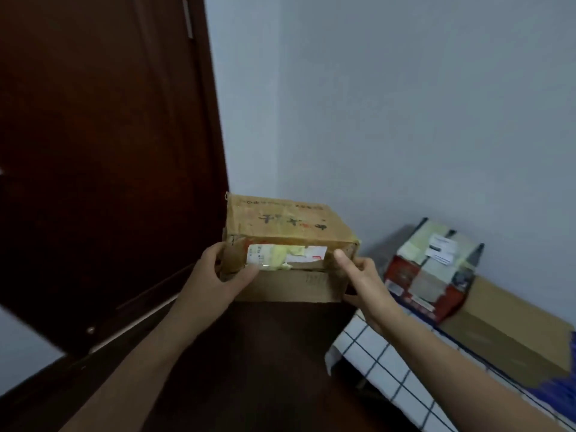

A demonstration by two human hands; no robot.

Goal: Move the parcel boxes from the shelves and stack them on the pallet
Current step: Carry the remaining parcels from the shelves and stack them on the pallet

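Left hand and right hand gripping parcel box, label writing blurred, perhaps Chinese

To my left stands a dark reddish-brown wooden door, tilted across my view. A pale metal strip sits on the door's right edge near the top, and a small round fitting near its lower edge. Right of the door is a pale grey-blue wall. Below the door spreads a dark brown surface. Further right of the door hangs a white cloth with a dark grid, and beyond it a blurred blue thing.
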